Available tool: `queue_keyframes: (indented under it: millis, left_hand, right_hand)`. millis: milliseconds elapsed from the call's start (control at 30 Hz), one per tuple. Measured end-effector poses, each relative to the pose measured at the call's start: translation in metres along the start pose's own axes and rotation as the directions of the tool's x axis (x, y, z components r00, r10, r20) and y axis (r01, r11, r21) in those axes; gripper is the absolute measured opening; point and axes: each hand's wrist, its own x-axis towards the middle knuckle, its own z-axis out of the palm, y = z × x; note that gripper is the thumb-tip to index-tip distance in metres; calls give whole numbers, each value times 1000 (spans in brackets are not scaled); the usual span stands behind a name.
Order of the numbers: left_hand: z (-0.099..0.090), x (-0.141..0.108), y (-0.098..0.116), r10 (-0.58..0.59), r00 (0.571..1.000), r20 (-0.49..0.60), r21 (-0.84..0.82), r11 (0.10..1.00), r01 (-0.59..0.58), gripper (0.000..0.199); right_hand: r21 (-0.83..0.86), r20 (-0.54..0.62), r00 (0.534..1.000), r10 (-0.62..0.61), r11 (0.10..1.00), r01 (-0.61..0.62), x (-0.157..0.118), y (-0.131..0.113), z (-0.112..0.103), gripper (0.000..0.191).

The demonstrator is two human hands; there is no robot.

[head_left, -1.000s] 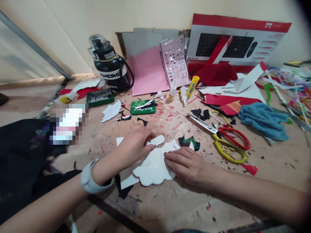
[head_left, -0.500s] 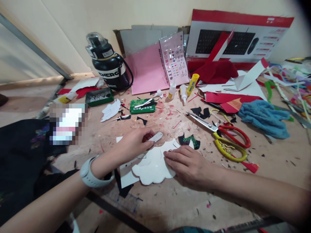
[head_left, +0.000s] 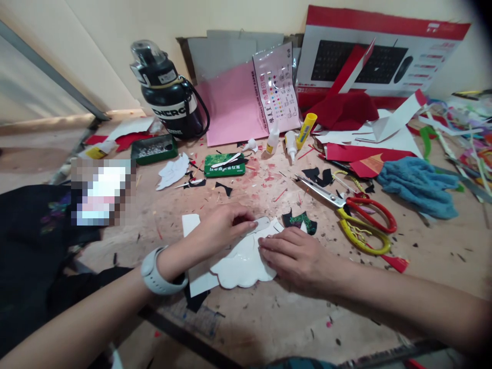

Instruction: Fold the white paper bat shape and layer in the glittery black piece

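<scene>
A white scalloped cutout (head_left: 246, 264) with a glossy wet-looking patch lies in front of me, partly over a white paper sheet (head_left: 203, 279). My left hand (head_left: 230, 225) is closed, thumb and fingers on a small pale round-ended piece (head_left: 263, 224) at the cutout's upper edge; whether it touches the cutout I cannot tell. On the right side of the cutout, my right hand (head_left: 292, 256) has its fingers bent together and grips the edge. The underside of its grip is hidden. Just beyond it sit black scraps with a green glittery patch (head_left: 302, 220).
Red-and-yellow-handled scissors (head_left: 346, 205) lie open to the right, near a blue cloth (head_left: 417, 187). Glue bottles (head_left: 272, 141), a glue stick (head_left: 306, 130) and green tins (head_left: 225, 166) stand farther back. A black bottle (head_left: 172, 102) and a phone (head_left: 102, 192) are left.
My left hand has moved slightly right, bringing the small pale piece from a raised tilt down to the cutout's top edge. My right hand stays almost still.
</scene>
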Motion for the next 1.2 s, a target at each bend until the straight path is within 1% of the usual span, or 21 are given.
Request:
queue_keyframes:
  millis: [67, 133, 267, 333, 400, 500, 567, 633, 667, 733, 800, 933, 1067, 1200]
  left_hand:
    - [1, 0, -2, 18, 1000, 9, -16, 1000, -18, 14]
    - [1, 0, -3, 26, 1000, 8, 4, 1000, -26, 13]
    - [4, 0, -2, 52, 996, -75, 102, 994, -44, 10]
    - [6, 0, -1, 68, 992, -109, 129, 990, -54, 9]
    - [5, -1, 0, 68, 990, -123, 121, 991, -54, 11]
    - [-4, -10, 2, 42, 989, -143, 91, 995, -29, 16]
    - [-15, -23, 2, 23, 993, -115, 97, 995, -11, 18]
    - [-26, -40, 1, 18, 999, -33, 125, 992, -14, 18]
    - [-30, -49, 0, 18, 1000, -10, 152, 988, -16, 18]
    - [-35, -63, -3, -5, 999, 39, 230, 973, -4, 18]
    - [-36, -71, -5, -20, 998, 59, 281, 960, 2, 20]
    - [-30, -72, -7, -11, 997, 81, 311, 950, -15, 13]
    - [-25, -69, -8, 25, 998, 60, 306, 951, -42, 12]
    - [-20, -66, -8, 33, 998, 47, 290, 956, -45, 13]
  right_hand:
    - [8, 2, 1000, 5, 1000, -5, 1, 1, 1, 31]
    - [21, 6, 1000, 11, 1000, -11, 2, 1, 0, 29]
    - [27, 26, 1000, 17, 999, -18, 4, 0, -5, 24]
    - [33, 43, 999, 12, 999, -14, 5, 0, -8, 29]
    - [51, 49, 999, -6, 999, 4, 5, 1, -11, 36]
    - [79, 55, 997, -50, 996, 46, 2, 3, -12, 44]
    - [87, 71, 995, -63, 995, 57, 1, 5, -12, 46]
    - [89, 91, 993, -69, 994, 61, 0, 7, -13, 46]
    - [92, 98, 992, -74, 994, 65, -1, 7, -13, 46]
    - [99, 100, 992, -77, 993, 67, -1, 8, -13, 47]
    - [103, 103, 992, -69, 993, 58, -1, 9, -14, 47]
    - [100, 113, 992, -57, 994, 46, 0, 8, -14, 46]
    - [102, 121, 991, -59, 994, 47, 0, 7, -15, 45]
    - [104, 113, 992, -52, 994, 40, 0, 7, -15, 45]
